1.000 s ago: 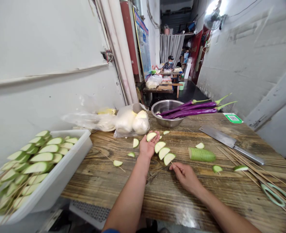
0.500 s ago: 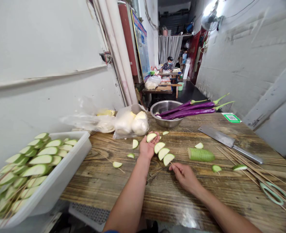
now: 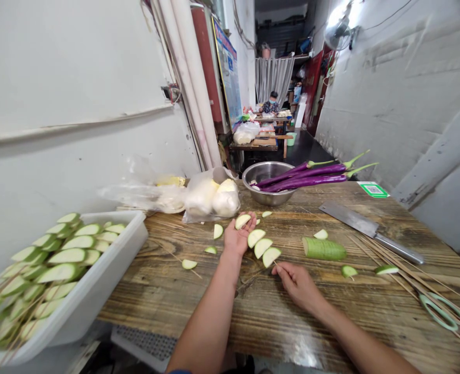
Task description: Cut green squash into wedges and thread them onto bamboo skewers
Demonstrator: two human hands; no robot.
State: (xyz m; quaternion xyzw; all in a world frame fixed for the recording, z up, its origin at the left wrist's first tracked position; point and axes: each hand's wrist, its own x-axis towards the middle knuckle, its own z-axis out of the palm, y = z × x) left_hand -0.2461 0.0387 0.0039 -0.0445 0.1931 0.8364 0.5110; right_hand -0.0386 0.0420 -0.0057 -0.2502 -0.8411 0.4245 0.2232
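My left hand (image 3: pixel 235 240), palm up, holds a half-round zucchini slice (image 3: pixel 242 221) against its fingers. Pinched in my right hand (image 3: pixel 297 283) is the near end of a thin wooden skewer (image 3: pixel 275 264). Three half-round slices (image 3: pixel 262 248) sit along this skewer in a row between my hands, leading toward the slice in my left hand. Whether the tip has entered that slice is hidden. To the right of the row lies a cut zucchini piece (image 3: pixel 324 249). Loose slices lie around my hands, one of them (image 3: pixel 218 231) left of my left hand.
At left stands a white tub (image 3: pixel 130 249) heaped with skewered slices. Behind my hands are a plastic bag (image 3: pixel 198 195) and a steel bowl (image 3: pixel 268 198) with purple eggplants (image 3: pixel 303 179). A cleaver (image 3: pixel 350 218), loose skewers (image 3: pixel 385 259) and scissors (image 3: pixel 438 311) lie right. A person (image 3: pixel 269 106) sits far back.
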